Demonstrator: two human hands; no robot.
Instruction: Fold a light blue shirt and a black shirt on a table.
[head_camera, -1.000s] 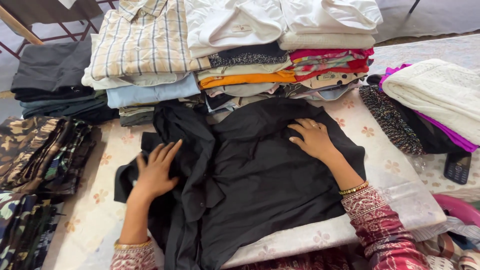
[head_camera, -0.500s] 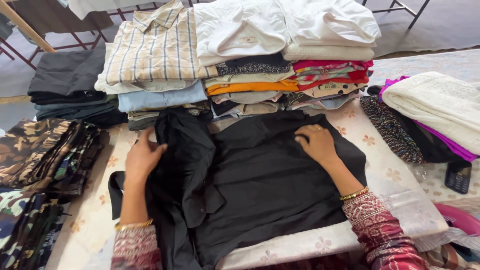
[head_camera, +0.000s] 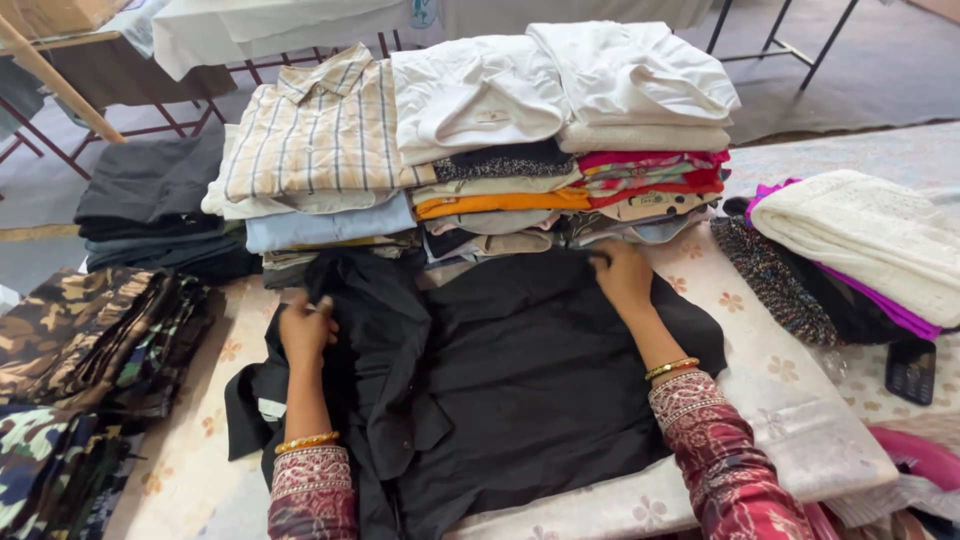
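Note:
A black garment (head_camera: 520, 390) lies spread on the floral sheet in front of me. My left hand (head_camera: 305, 330) rests on its left side, fingers curled over a fold of the black cloth. At the garment's far right edge, close to the clothes stacks, my right hand (head_camera: 622, 278) pinches the cloth. Both wrists wear gold bangles over patterned maroon sleeves.
Folded stacks line the far side: a striped shirt pile (head_camera: 315, 140), white tops (head_camera: 560, 85) over coloured clothes. Dark trousers (head_camera: 150, 200) and camouflage clothes (head_camera: 90, 340) lie left. A cream knit (head_camera: 870, 235) and a dark phone (head_camera: 910, 370) lie right.
Both hands have slid away from me up the black garment toward its far edge. The left hand went from flat and spread to curled on a fold.

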